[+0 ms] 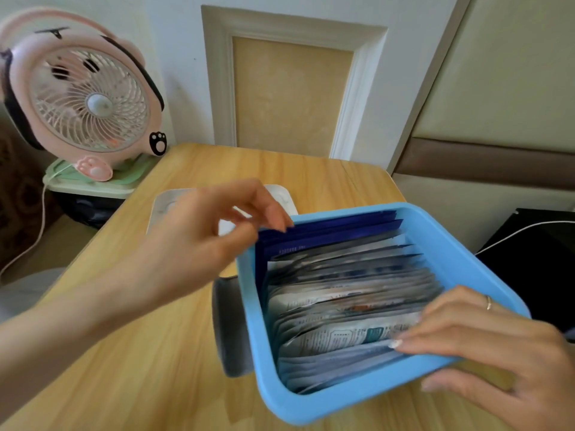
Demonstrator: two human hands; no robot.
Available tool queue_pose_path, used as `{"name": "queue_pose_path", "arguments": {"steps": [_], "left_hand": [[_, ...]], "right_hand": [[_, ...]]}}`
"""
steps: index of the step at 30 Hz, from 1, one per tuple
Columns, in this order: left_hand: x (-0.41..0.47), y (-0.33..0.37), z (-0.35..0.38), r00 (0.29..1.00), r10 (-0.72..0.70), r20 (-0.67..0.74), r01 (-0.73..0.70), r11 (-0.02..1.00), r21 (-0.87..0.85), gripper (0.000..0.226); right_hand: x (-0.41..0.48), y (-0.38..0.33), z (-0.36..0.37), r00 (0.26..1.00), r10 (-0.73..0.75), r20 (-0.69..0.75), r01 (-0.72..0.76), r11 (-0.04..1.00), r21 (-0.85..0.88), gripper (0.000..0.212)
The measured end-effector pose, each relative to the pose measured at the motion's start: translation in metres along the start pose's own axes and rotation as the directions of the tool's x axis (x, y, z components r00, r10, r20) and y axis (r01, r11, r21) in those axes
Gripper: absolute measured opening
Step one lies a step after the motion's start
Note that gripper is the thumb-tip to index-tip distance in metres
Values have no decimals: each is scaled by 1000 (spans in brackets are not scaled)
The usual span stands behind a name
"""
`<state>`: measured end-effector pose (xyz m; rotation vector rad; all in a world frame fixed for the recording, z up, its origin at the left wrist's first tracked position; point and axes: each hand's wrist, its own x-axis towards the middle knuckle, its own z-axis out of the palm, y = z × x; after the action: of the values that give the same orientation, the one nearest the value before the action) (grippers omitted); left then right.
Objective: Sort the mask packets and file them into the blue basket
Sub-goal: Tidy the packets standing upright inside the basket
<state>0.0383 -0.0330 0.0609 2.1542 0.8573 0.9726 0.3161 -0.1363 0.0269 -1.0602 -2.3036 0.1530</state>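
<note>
My left hand (199,244), fingers curled at dark-blue foil mask packets (326,228), centre frame; grip unclear. My right hand (497,343), flat-fingered, steadies light-blue plastic basket (466,259). Keep packets upright.

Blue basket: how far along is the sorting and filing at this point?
Mostly done, it seems: the blue basket is full of packets standing on edge, dark blue packets grouped at the far end. In hand: the left hand touches their tops; the right hand rests on the near ones. Left: perhaps the white thing behind the left hand, though whether it is a packet is unclear.
</note>
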Motion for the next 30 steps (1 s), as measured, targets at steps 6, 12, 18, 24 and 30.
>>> {"name": "queue_pose_path", "arguments": {"steps": [6,12,18,24,30], "left_hand": [[-11,-14,-12,981,-38,-192,68,986,154,19],[-7,-118,-47,905,-339,-256,424,704,570,53],[-19,-163,-25,836,-549,22,372,594,713,97],[-15,-159,-30,994,-113,3,44,407,912,49],[20,-81,-68,882,213,-419,288,461,840,23]], "right_hand": [[-7,7,-6,998,42,-48,-43,999,-5,27],[-9,27,-16,909,267,-320,-310,946,-93,27],[-2,54,-20,702,712,5,-687,676,268,48],[1,42,-9,591,807,-23,-724,543,426,62],[4,20,15,570,812,-127,-762,580,288,60]]}}
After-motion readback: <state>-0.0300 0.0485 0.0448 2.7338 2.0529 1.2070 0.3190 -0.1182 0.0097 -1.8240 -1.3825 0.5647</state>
